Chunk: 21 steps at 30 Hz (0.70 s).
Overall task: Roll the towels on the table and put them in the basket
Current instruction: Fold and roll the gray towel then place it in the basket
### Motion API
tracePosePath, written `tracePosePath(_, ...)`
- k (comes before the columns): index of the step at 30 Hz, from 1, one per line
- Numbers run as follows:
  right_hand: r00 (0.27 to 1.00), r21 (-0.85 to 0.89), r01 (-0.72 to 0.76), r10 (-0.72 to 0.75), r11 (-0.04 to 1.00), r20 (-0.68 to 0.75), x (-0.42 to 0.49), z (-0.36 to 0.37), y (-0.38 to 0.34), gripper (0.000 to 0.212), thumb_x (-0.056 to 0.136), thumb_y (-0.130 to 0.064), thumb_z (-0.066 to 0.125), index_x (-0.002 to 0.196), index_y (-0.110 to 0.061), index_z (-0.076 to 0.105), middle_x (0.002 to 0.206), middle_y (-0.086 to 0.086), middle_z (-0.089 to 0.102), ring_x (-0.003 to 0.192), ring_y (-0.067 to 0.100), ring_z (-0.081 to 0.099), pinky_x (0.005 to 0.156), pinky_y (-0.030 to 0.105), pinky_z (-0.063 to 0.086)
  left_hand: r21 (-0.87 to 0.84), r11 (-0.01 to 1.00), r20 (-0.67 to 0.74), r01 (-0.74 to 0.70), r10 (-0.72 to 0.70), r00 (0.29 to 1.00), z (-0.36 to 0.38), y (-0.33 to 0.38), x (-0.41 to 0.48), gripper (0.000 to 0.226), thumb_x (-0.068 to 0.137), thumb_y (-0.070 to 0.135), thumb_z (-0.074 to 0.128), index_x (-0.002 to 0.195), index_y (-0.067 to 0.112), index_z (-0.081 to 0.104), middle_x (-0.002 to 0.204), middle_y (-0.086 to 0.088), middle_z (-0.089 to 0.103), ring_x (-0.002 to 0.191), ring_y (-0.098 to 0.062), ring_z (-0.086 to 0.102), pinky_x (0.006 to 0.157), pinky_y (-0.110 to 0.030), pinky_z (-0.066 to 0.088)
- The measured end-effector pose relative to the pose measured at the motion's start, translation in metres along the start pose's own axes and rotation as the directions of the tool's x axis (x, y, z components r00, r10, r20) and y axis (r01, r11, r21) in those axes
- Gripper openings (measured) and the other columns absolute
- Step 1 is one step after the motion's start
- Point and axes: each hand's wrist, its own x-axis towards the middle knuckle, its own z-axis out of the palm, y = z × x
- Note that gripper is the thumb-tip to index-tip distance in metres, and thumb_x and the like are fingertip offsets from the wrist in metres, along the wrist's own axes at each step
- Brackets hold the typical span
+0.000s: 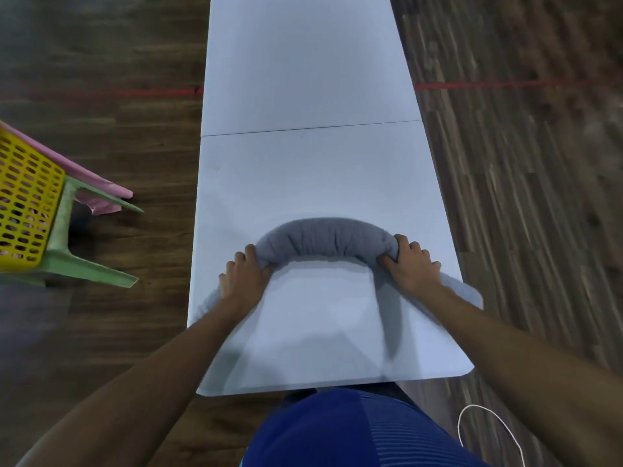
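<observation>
Both hands are clamped on the towel [323,238]. The left hand [243,279] has its fingers curled over the top of the grey roll with the thumb tucked against the near side, and the right hand [414,264] grips it the same way. Between the two grips the roll arches away from the person and lies on the table [303,79]. Outside each grip the towel runs back under the wrists, so those stretches are mostly hidden. The end past the right hand is blurred and reaches the table's edge. The end past the left hand is only a soft smear. Well off to the left of the left hand, a yellow basket [23,197] touches a green chair [67,261]. The frame cuts the basket off, and I cannot make out what it holds. A pink thing [101,187], too unclear to name, lies beside them. Below the right arm a white cord [488,419] loops on the floor [522,197], and the frame cuts it off as well.
</observation>
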Motion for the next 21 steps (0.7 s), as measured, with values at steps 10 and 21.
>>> tracePosePath(10,0.961,0.421,-0.277,0.248,0.864,0.123,-0.019,0.029,-0.077,0.054,0.094,-0.052,0.040,0.135,-0.018,0.032,0.131,0.013,0.047,0.121,0.037,0.044,0.097,0.050,0.032,-0.478,0.828,0.178,0.292,-0.234,0.956,0.021,0.078,-0.003,0.068,0.093,0.051,0.050,0.139,0.004,0.033,0.138,-0.021,0.038,0.124,-0.042,0.042,0.104,-0.050,0.037)
tracePosePath(21,0.943,0.589,-0.324,0.303,0.740,0.137,-0.037,0.042,-0.103,0.076,0.092,-0.053,0.047,0.152,-0.020,0.014,0.147,0.013,0.027,0.135,0.034,0.027,0.106,0.051,0.028,-0.457,0.849,0.228,0.266,-0.178,0.957,0.032,0.102,-0.033,0.060,0.094,0.047,0.047,0.136,0.006,0.038,0.133,-0.016,0.027,0.129,-0.037,0.025,0.108,-0.047,0.027)
